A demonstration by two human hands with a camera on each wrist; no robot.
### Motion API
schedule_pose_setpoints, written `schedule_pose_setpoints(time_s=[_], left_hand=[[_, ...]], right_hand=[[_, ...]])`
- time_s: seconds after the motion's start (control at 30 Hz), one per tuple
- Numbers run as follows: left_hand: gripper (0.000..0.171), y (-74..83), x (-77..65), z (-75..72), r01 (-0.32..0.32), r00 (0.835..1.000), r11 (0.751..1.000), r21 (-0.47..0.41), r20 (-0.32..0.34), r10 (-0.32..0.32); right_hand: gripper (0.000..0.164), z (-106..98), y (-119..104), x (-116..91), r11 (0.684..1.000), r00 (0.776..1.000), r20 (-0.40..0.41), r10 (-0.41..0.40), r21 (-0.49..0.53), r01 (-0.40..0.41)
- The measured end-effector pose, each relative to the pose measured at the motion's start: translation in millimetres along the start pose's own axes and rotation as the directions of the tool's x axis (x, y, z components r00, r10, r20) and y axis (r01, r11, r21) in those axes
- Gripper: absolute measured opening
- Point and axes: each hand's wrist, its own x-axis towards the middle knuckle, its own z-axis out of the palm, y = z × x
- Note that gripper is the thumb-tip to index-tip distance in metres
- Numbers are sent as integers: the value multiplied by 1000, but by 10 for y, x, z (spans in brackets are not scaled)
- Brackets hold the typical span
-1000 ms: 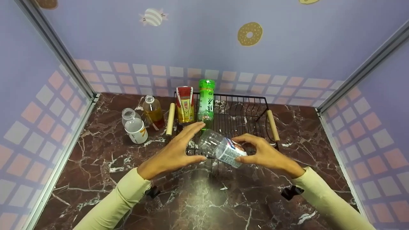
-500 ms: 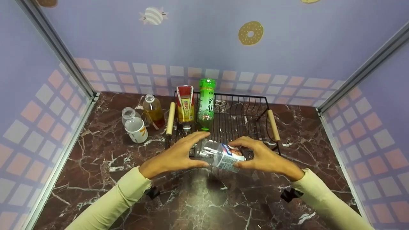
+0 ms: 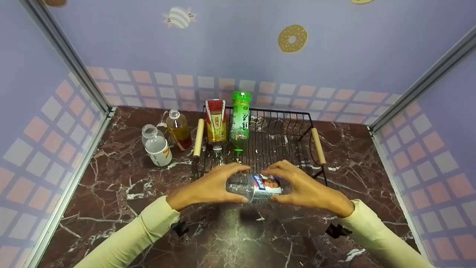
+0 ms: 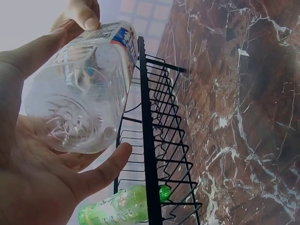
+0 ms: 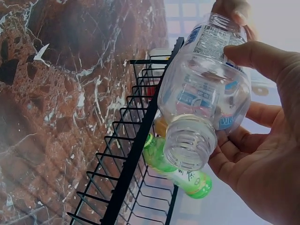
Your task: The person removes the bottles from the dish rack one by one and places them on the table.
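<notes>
A clear plastic bottle (image 3: 267,189) with a blue, white and brown label lies sideways between both hands, in front of the wire rack. My left hand (image 3: 208,186) grips its left end, thumb below and fingers above; the left wrist view shows the moulded base on this side. On the other end, my right hand (image 3: 310,190) pinches the bottle with its thumb (image 5: 253,54) on the label. Pointing toward the right wrist camera is the threaded neck (image 5: 190,143), which shows no cap.
A black wire rack (image 3: 275,143) with wooden handles stands behind the hands. In it lie a green bottle (image 3: 240,121) and a red-yellow pouch-like pack (image 3: 216,123). An amber-filled bottle (image 3: 179,132) and a white-labelled bottle (image 3: 158,149) stand left of it on the marbled counter (image 3: 148,208).
The bottle has turned from slanted to level and come slightly nearer. My left hand has moved right and closed around its left end; the right hand still holds the other end.
</notes>
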Motion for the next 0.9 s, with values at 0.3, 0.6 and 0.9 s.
schedule_pose_setpoints(time_s=[0.3,0.6,0.9], left_hand=[[83,45,3,71,3,1000,997,82,16,-4],[79,107,45,143,47,998,983,176,23,-52],[78,157,81,237,55,998,969,240,23,-62]], right_hand=[[70,40,-87,1,992,999,1,-47,-119,47],[70,73,-98,-4,981,992,-6,-127,-152,124],[68,90,-109,35,977,985,-16,-171,-130,168]])
